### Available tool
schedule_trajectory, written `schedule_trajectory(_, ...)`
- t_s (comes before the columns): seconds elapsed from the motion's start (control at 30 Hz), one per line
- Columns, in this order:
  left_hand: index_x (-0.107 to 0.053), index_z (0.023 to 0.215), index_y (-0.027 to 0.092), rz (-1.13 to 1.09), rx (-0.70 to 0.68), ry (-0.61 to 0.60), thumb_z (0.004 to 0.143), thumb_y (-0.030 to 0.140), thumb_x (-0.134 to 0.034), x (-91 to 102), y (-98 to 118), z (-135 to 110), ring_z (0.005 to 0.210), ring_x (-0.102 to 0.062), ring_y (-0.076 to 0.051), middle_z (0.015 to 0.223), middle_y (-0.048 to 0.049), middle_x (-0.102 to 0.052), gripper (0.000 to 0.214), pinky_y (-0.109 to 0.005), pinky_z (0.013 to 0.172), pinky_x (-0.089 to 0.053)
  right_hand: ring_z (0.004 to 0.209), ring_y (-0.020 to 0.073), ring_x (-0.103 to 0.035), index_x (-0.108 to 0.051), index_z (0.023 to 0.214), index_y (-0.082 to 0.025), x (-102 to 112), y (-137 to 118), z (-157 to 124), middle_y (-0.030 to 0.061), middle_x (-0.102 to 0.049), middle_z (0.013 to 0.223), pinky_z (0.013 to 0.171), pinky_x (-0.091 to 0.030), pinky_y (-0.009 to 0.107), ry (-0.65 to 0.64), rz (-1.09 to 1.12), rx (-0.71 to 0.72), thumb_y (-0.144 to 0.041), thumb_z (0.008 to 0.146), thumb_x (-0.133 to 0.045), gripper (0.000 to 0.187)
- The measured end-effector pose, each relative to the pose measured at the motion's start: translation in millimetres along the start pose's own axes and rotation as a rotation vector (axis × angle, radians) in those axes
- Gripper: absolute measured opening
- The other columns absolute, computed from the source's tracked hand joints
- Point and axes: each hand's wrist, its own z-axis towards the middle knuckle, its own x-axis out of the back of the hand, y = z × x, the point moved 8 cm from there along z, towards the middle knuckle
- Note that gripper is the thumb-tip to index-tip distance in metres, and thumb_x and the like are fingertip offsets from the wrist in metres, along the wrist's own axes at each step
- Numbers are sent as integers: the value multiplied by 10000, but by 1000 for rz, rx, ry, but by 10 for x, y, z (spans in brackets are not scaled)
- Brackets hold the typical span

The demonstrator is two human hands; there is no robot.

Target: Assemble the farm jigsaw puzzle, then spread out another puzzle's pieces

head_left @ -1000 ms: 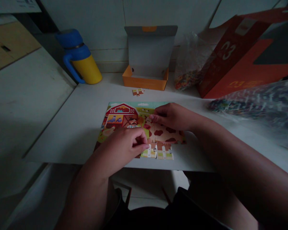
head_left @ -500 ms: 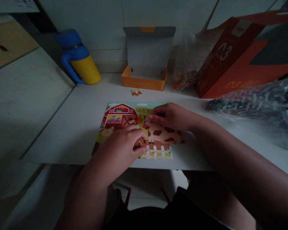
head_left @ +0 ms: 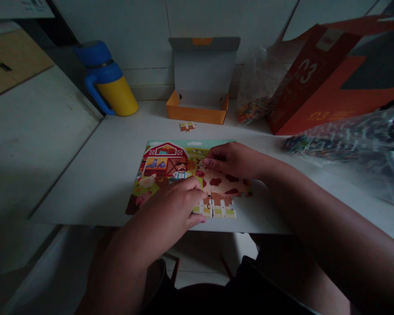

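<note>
A farm-scene jigsaw puzzle (head_left: pixel 160 164) lies on the white tabletop, showing a red barn, a hen and a spotted cow. At its lower edge, my left hand (head_left: pixel 180 199) closes thumb and fingers around a white-fence puzzle piece (head_left: pixel 203 208). The thumb is at the bottom edge and the fingers are over the upper part. My right hand (head_left: pixel 233 159) rests on the cow section, its thumb and curled fingers close together against the puzzle near the cow's head. Part of the cow is hidden under it. The puzzle's lower right corner has a gap beside the fence.
A loose puzzle piece (head_left: pixel 188 126) lies beyond the puzzle, before an open orange box (head_left: pixel 197 114). A blue and yellow flask (head_left: pixel 118 94) stands at the back left. Bags of pieces (head_left: pixel 254 107) and a large red box (head_left: pixel 315 87) stand at the right.
My left hand has shifted slightly right and toward me, its thumb now at the puzzle's bottom edge. The farmer figure has come into view. My right hand is almost still.
</note>
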Motion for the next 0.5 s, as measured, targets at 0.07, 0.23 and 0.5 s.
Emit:
schedule_trajectory(0.07,-769,1190,244,-4,4,-6,899,265,-869,-3,-9,0,1006,-705,-235,1171,-47,-709,308,-376,908,-550,628,156,-511,-736,959,-216,-2,-6,-2,0,-660,704,612,-312,322,-4,7,1,-639,1020,-556,464)
schedule_trajectory(0.23,-770,1177,235,-3,16,-6,940,279,-831,-10,31,1,1003,-701,-234,1144,-40,-698,248,-365,857,-543,636,157,-527,-719,935,-216,1,-29,-3,-4,-652,690,616,-317,318,-8,-3,10,-611,1025,-555,438)
schedule_trajectory(0.5,-778,1141,237,-33,0,10,966,232,-777,-58,56,3,957,-698,-224,1120,-49,-706,175,-369,871,-553,631,150,-518,-742,971,-220,-16,4,5,-7,-669,702,622,-320,319,-9,-7,-6,-622,1034,-562,444)
